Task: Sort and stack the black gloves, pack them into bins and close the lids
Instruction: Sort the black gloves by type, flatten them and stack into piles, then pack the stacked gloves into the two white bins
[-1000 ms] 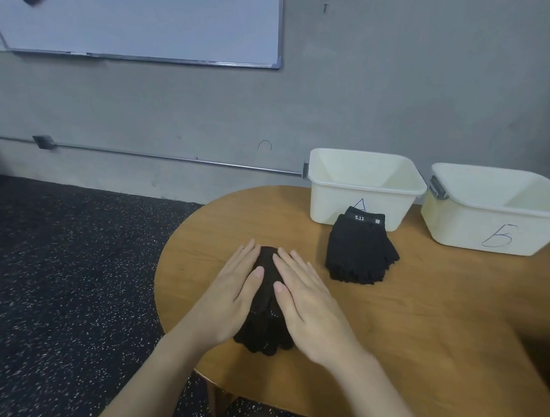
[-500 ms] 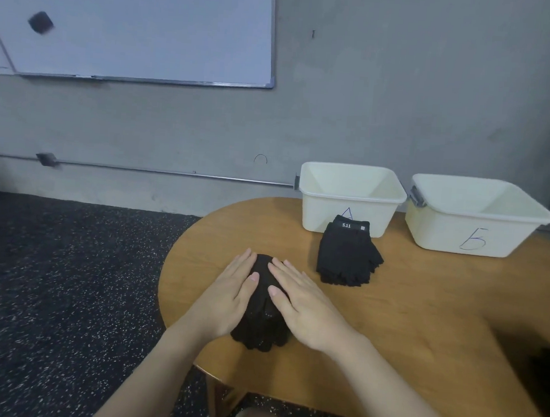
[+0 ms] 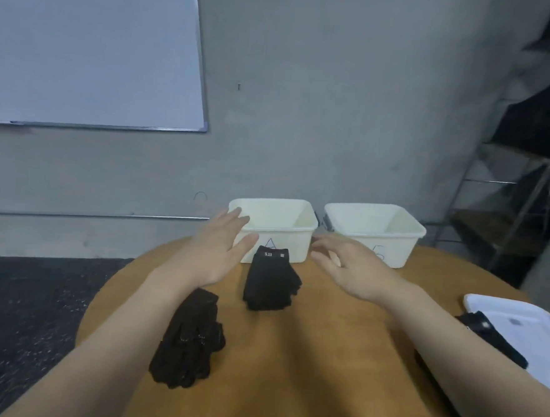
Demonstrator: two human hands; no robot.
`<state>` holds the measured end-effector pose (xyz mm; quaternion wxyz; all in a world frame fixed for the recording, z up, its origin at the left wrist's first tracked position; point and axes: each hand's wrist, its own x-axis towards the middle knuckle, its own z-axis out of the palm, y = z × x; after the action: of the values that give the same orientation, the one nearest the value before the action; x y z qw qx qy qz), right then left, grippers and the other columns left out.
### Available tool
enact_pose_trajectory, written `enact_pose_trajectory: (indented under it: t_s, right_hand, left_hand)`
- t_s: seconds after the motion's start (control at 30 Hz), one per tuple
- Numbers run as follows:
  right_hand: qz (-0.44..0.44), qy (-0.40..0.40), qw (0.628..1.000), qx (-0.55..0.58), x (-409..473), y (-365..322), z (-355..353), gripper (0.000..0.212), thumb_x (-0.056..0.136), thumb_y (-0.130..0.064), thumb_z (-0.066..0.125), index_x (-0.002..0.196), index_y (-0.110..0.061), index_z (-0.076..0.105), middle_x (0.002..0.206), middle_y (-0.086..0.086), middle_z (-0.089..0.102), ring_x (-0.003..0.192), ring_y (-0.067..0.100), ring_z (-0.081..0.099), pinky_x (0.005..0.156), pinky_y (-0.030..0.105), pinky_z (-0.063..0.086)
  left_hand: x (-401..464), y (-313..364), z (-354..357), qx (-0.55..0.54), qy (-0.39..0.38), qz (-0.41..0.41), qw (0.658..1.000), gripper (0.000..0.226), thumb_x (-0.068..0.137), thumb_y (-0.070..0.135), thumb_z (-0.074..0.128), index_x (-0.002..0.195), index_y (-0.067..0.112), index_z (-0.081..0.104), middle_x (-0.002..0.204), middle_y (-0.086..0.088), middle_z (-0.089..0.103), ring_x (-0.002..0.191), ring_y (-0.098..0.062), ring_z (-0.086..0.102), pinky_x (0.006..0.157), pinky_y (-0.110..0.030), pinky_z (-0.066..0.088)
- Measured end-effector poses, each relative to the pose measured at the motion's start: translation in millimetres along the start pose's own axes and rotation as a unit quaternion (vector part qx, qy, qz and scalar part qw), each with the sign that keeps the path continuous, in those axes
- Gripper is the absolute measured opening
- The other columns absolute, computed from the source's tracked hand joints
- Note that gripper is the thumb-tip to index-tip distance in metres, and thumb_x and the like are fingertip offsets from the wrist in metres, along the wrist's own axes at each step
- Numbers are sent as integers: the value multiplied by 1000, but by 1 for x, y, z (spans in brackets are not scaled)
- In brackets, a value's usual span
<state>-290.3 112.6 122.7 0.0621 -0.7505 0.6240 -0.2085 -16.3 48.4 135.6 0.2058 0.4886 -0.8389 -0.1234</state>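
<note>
Left hand (image 3: pixel 216 246) raised flat, right hand (image 3: pixel 351 265) raised, fingers relaxed

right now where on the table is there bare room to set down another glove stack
Widest bare wood: the table between the near glove stack, the right forearm and the front edge. A smaller patch lies between the fingerless glove stack and the lid at the right. Crowded: the strip before bin A and bin B, where both hands hover.
</note>
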Motion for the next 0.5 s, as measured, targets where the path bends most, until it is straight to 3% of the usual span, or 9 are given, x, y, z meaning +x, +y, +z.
enact_pose_trajectory:
  t_s: [0.23, 0.4, 0.5]
  right_hand:
    - [33, -91, 983, -158, -4, 115, -58, 37, 105, -34, 50, 141, -28, 55, 150, -12, 53, 134, 14, 51, 111, 32, 39]
    - [106, -68, 980, -157, 35, 202, -73, 47, 104, -30, 53, 150, -27, 45, 156, -14, 46, 140, 12, 45, 106, 26, 36]
    - [112, -64, 980, -153, 62, 248, -57, 58, 103, -30, 56, 157, -26, 36, 162, -10, 38, 148, 13, 36, 114, 27, 31]
  left_hand:
    - [92, 66, 58, 39, -40, 116, 992, 63, 107, 56, 32, 161, 23, 32, 172, 7, 13, 158, -7, 1, 121, -21, -4]
    - [179, 88, 139, 66, -74, 132, 986, 76, 103, 57, 47, 163, 17, 23, 172, 1, 14, 159, -16, 9, 126, -28, 5]
    - [226, 91, 190, 99, -113, 129, 980, 88, 100, 58, 54, 165, 17, 10, 173, 0, 4, 159, -17, 4, 128, -31, 4]
